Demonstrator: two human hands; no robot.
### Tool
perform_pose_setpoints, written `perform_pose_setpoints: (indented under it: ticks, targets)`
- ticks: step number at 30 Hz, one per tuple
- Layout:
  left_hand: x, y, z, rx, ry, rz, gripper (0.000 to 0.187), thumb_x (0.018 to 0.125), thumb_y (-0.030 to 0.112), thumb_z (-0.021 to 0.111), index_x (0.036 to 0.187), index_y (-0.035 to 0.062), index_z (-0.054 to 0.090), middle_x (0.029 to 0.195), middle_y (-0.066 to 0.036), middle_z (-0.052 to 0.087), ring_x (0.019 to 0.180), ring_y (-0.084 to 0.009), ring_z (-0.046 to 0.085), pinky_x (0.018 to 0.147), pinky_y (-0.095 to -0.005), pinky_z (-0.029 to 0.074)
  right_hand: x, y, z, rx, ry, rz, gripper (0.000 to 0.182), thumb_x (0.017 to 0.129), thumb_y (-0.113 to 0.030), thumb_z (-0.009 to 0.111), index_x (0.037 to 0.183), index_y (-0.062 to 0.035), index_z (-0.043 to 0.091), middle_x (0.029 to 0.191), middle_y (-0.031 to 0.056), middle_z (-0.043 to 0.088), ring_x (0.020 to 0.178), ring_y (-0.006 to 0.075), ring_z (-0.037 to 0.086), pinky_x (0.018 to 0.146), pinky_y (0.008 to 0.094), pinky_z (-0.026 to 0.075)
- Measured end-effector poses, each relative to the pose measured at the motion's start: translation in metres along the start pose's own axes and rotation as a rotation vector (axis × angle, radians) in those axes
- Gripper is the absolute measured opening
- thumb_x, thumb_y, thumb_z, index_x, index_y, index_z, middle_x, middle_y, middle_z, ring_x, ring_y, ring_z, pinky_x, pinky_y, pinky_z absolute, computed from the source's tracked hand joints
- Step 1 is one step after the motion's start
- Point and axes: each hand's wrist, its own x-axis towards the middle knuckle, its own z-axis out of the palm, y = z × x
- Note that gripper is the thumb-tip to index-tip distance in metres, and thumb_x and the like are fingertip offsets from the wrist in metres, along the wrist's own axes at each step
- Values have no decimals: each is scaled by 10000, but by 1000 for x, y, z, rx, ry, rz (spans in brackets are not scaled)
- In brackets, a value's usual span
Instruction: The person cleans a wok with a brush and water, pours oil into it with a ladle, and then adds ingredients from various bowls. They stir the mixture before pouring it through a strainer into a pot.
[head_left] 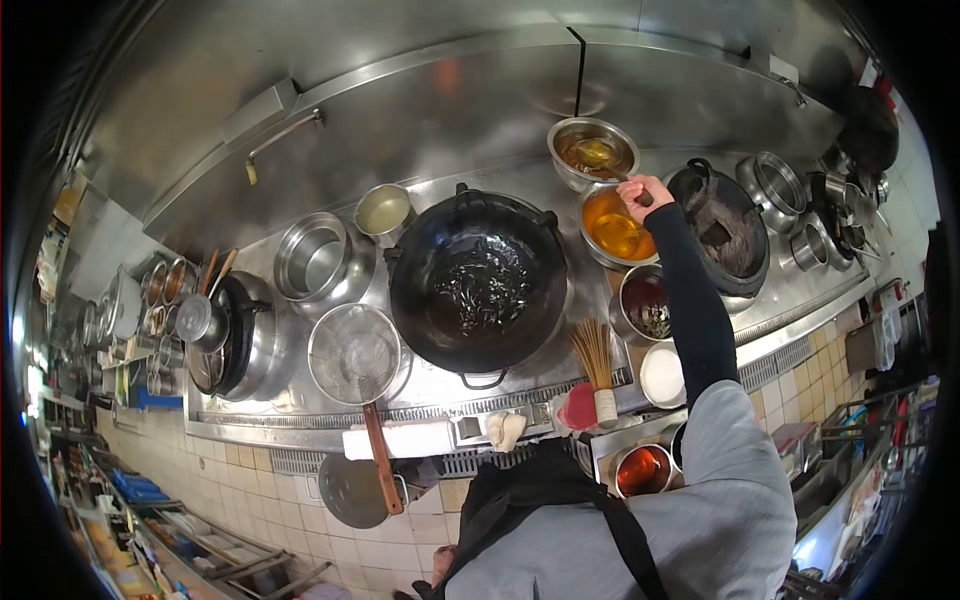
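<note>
My right hand (pixel 646 197) is closed around the handle of a ladle (pixel 597 154), reaching out to the back of the steel counter. The ladle's head rests in a steel bowl (pixel 566 172) of yellow oil. Just below that hand stands a second bowl with amber oil (pixel 613 225). To its left sits a big black wok (pixel 425 315), its inside wet and shiny. Low in the picture, beside the black apron, a bit of my left hand (pixel 443 563) shows; its fingers cannot be made out.
A wire strainer (pixel 354 350) with a wooden handle lies left of the wok, near steel pots (pixel 312 260). A bamboo brush (pixel 597 365) lies at the front. White powder (pixel 662 375) fills a container under my right arm. A second black wok (pixel 745 210) stands on the right.
</note>
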Motion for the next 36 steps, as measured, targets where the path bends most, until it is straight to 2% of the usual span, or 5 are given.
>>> perform_pose_setpoints:
  ticks: [6,15,27,32,36]
  targets:
    - [-67,196,8,-151,70,-319,238,875,73,493,1055,-47,593,850,-152,662,755,-230,633,680,-338,528,-15,23,28,-150,-22,-39,146,925,-34,453,797,-33,381,684,26,426,502,89,423,441,201,401]
    - [5,130,-26,-99,-140,-94,226,877,66,493,1074,-44,505,879,-193,630,765,-295,647,666,-423,571,-52,123,51,-63,-262,138,249,936,-64,513,1072,109,395,737,51,456,528,84,445,429,183,403]
    - [-6,121,-38,-408,-41,-330,203,874,53,490,1058,-23,530,909,-204,644,750,-299,655,649,-423,565,-110,282,10,345,-242,556,427,940,-44,480,1271,146,286,802,83,452,532,127,474,448,216,449]
    - [-36,112,-44,24,-180,-119,220,890,79,468,1068,-1,570,891,-158,665,739,-252,647,628,-362,544,-128,299,-7,-447,-31,522,151,928,-142,539,816,-47,503,647,-43,463,497,38,426,416,169,350]
    - [-28,85,-42,193,-229,-44,247,891,80,451,1090,6,578,887,-151,666,737,-251,647,623,-346,540,-171,293,-14,-1680,-8,-15,177,891,-146,548,815,12,522,682,126,575,586,207,590,495,335,448]
